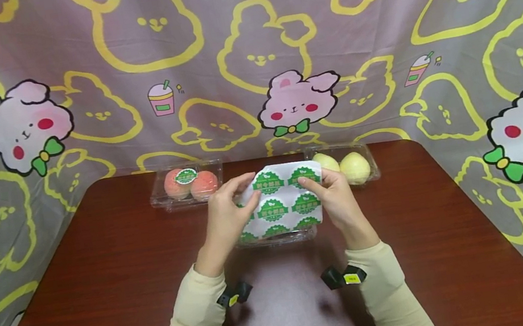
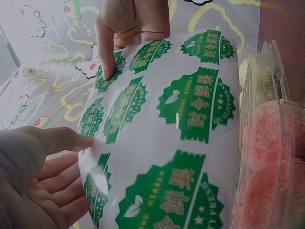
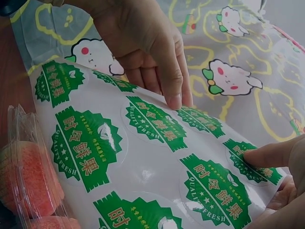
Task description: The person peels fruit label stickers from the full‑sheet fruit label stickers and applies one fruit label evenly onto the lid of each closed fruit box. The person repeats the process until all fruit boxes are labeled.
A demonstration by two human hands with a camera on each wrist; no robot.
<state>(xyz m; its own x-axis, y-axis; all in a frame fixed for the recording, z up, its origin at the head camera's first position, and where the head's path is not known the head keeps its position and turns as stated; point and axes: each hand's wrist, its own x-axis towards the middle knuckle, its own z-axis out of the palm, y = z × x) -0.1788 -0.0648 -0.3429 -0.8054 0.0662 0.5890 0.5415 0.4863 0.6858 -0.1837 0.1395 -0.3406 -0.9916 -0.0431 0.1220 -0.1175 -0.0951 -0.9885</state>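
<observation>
Between both hands a white sheet of round green stickers (image 1: 280, 200) is held up, its printed face toward me. My left hand (image 1: 228, 214) pinches the sheet's left edge, thumb (image 2: 71, 140) on the front and fingers behind. At the upper right edge my right hand (image 1: 343, 204) pinches it too, with the thumb (image 3: 267, 155) lying over a sticker. Just below and behind the sheet is a clear plastic box (image 1: 299, 235), mostly hidden in the head view. Pinkish-red peach-like fruits (image 2: 271, 133) show inside it in the wrist views.
At the back left stands a clear box holding two pink fruits (image 1: 204, 185), with a green sticker (image 1: 186, 176) on its lid. Another clear box with pale yellow-green fruits (image 1: 354, 167) stands at the back right. A patterned curtain (image 1: 208, 91) rises behind the brown table (image 1: 93, 306).
</observation>
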